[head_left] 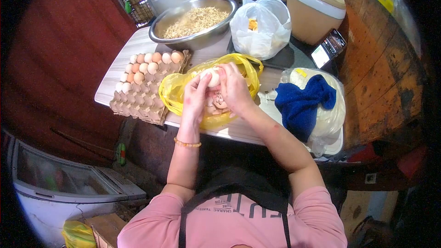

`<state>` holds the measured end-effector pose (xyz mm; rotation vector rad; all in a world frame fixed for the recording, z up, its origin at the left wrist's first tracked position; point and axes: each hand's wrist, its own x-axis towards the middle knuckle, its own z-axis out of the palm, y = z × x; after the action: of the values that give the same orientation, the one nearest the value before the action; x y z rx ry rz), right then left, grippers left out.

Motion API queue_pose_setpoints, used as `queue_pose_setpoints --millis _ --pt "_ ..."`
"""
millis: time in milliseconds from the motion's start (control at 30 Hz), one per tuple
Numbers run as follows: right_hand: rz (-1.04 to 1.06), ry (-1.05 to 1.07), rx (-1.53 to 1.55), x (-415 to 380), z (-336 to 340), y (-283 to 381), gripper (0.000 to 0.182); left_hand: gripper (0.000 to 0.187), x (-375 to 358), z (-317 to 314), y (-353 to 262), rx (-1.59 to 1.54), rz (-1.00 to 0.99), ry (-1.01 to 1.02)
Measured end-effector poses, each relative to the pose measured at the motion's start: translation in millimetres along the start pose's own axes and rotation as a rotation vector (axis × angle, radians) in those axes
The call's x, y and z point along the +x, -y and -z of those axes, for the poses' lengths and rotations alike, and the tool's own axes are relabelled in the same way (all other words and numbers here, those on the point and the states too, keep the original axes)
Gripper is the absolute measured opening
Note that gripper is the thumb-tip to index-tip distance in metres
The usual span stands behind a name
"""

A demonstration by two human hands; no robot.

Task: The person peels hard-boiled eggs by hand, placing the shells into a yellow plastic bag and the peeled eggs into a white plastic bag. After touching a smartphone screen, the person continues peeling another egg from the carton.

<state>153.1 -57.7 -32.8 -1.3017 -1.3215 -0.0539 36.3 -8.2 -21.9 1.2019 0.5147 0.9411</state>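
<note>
A pale egg (pixel 212 77) is held between both hands above a yellow plastic bag (pixel 172 93). My left hand (pixel 196 94) grips it from the left, thumb on its side. The fingers of my right hand (pixel 233 87) pinch at its right edge. Broken eggshells (pixel 219 102) lie in the open bag just below the hands. Left of the bag, an egg carton (pixel 142 103) holds several white and brown eggs (pixel 143 68) in its far rows; its near rows show bare cups.
Behind stand a steel bowl (pixel 158 40) of shredded food, a white plastic bag (pixel 259 36) and a tan cooler (pixel 312 14). A phone (pixel 329 48) leans by the cooler. To the right, a dark blue cloth (pixel 301 108) lies over a plastic-wrapped bundle (pixel 333 119).
</note>
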Motion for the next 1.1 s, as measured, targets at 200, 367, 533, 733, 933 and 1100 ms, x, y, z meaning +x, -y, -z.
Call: queue_pose_setpoints --millis 200,367,533,733,933,1100 --pt "0.004 0.016 0.035 3.3 4.5 0.4 0.018 0.029 -1.6 0.4 -3.6 0.043 0.039 -0.041" --pt "0.095 0.046 0.068 5.3 8.6 0.0 0.018 0.026 -3.6 1.6 -8.9 0.116 -0.011 -0.031" --pt "0.081 0.05 0.076 4.5 8.0 -0.2 0.016 0.026 -5.4 5.8 -9.0 0.077 0.002 0.015" --pt "0.033 -0.038 0.115 5.9 2.6 -3.0 0.015 0.025 -3.8 11.6 -5.3 0.096 -0.007 0.023" --pt "-0.07 -0.016 0.21 11.8 6.6 -16.2 0.015 0.026 -7.4 9.9 -5.9 0.033 0.025 0.039" --pt "-0.069 -0.001 0.192 13.4 9.6 -15.0 0.02 0.03 -5.9 12.5 -8.5 -0.088 0.052 0.098"
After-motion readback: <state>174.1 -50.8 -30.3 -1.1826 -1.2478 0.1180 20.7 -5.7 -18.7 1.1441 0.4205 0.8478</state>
